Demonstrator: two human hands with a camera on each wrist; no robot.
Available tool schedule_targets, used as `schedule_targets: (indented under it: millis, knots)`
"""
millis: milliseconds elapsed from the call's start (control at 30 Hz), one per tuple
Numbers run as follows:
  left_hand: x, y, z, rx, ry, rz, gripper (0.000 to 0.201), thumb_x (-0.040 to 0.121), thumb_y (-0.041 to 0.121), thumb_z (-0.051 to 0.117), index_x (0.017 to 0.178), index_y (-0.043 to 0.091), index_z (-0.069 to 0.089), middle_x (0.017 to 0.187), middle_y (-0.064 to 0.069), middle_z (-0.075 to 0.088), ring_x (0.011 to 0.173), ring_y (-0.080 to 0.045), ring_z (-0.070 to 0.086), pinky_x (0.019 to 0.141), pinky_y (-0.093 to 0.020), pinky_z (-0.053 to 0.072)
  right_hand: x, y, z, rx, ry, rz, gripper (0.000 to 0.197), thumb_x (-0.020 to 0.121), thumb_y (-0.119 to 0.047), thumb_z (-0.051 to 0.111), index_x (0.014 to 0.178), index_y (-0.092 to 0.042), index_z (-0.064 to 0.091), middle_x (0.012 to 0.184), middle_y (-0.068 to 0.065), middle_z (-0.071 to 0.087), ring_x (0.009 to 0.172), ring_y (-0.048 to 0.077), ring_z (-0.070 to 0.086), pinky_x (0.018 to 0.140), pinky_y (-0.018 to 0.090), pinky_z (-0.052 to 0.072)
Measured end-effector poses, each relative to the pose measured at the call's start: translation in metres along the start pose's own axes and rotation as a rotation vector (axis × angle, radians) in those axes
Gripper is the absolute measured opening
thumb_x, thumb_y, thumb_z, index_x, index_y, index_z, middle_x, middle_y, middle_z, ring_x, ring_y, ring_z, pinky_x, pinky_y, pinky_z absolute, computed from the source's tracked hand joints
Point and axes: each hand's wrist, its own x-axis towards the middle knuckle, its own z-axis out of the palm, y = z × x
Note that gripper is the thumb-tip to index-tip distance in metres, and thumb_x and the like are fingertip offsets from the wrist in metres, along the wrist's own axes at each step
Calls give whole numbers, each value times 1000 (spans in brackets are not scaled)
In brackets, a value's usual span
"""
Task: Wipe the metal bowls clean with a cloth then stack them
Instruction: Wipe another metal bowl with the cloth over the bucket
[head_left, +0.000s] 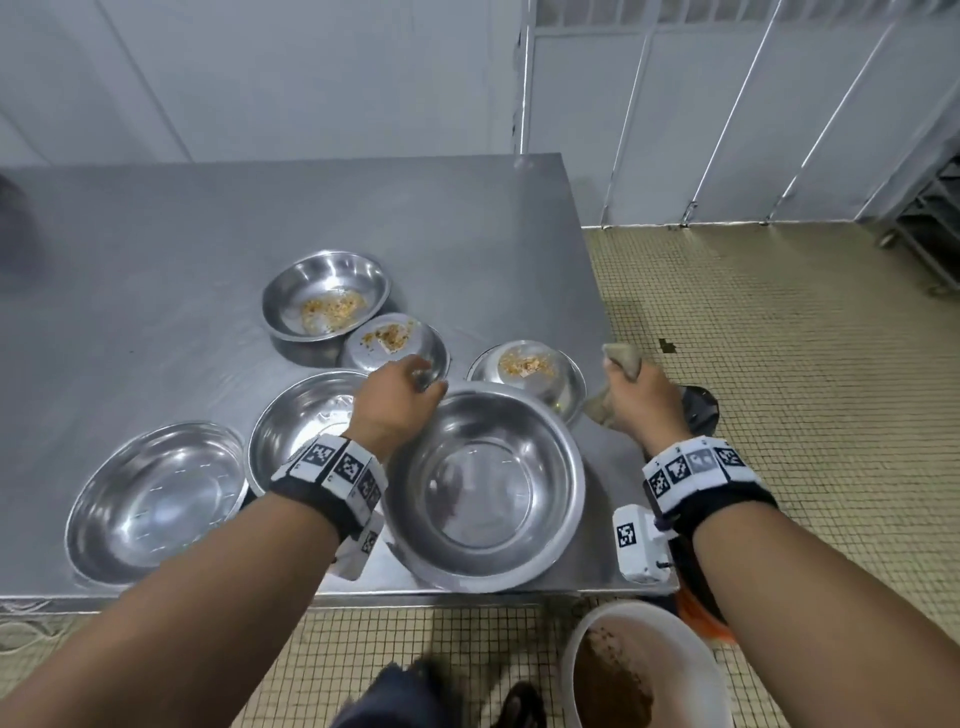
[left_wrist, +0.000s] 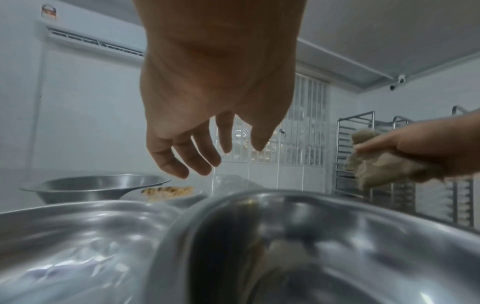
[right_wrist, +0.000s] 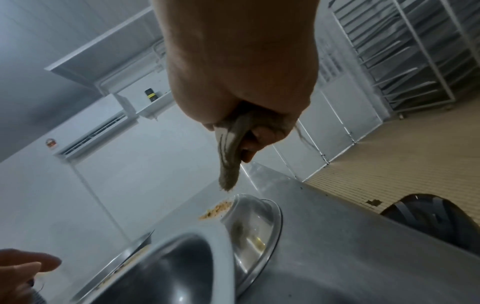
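— Six metal bowls on that steel worktop (head_left: 156, 249), by my count. Three clean near the front edge, three with yellowish food scraps farther back.

— Which is the big one?

— The large bowl (head_left: 485, 488) at the near edge, just right of the middle bowl (head_left: 301, 415) and touching it. The shallow bowl (head_left: 156, 499) lies to the left. Behind them are the far dirty bowl (head_left: 324, 296), the small dirty bowl (head_left: 395, 343) and the right dirty bowl (head_left: 530, 374).

— And the hands?

— The left hand (head_left: 395, 400) hovers over the large bowl's far rim, its grip loose, fingers (left_wrist: 179, 162) spread and holding nothing. The right hand (head_left: 644, 395) is off the worktop's right edge, its grip curled tight round a beige cloth (head_left: 623, 358).

— The room?

— White panel walls, small beige floor tiles (head_left: 805, 415), a white bucket (head_left: 644, 675) with brown contents at the person's feet. From the left wrist you get an air conditioner (left_wrist: 93, 42) high on the wall and steel tray racks (left_wrist: 363, 156); the head view barely catches those.
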Motion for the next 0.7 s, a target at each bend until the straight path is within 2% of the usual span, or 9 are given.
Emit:
schedule_targets:
  millis: [67,167,300,400,467,533,600,633,700]
  knots:
    - [23,11,1,-34,-69,3,41,100,37,66,135,15,65,118,-7,75,108,-24,69,89,-30,46,14,5,3,-7,-56,61,38,103,-45,50,119,-14,65,109,6,67,95,21,59,87,31,44]
    - [61,20,6,-35,-169,36,43,99,38,67,134,13,65,123,-10,72,104,-22,66,92,-32,49,28,16,13,-1,-134,164,31,102,-44,52,119,-20,61,108,5,64,95,22,60,88,31,45]
    - [108,21,17,27,-335,47,50,98,42,68,140,17,60,131,-12,69,101,-19,60,89,-29,42,45,26,27,26,-184,196,33,100,-43,54,128,-28,63,124,0,66,117,22,61,101,31,44]
    - [140,23,29,72,-490,3,56,97,43,70,145,19,55,139,-13,64,112,-25,62,94,-30,44,60,31,39,-8,-210,245,53,97,-53,54,139,-22,55,133,4,64,122,25,60,107,37,44]
    - [156,21,42,73,-567,-27,60,96,43,70,147,16,53,130,-11,68,108,-24,66,93,-31,49,65,30,45,-54,-235,258,56,98,-54,54,141,-19,52,135,5,62,123,27,59,104,34,43]
    - [168,18,55,62,-610,-57,63,95,45,72,146,12,54,112,-8,73,97,-20,70,82,-30,55,70,29,53,-86,-240,238,44,101,-46,55,135,-18,54,130,4,62,121,24,57,98,28,40]
    - [176,20,63,74,-608,-62,71,90,49,76,145,9,54,118,-9,72,101,-21,70,87,-33,57,74,30,61,-122,-246,198,39,100,-47,55,130,-21,55,129,4,60,122,23,56,103,33,42]
    - [179,22,66,75,-605,-69,73,88,49,79,142,8,55,120,-9,71,102,-22,68,89,-34,56,77,31,64,-139,-247,183,44,99,-51,54,132,-22,55,130,5,58,124,24,55,107,38,42]
    - [184,26,70,46,-616,-107,57,86,44,83,124,9,59,101,-3,68,88,-17,66,77,-29,53,80,32,68,-143,-244,176,55,97,-58,53,138,-21,51,134,8,54,127,26,52,111,44,41]
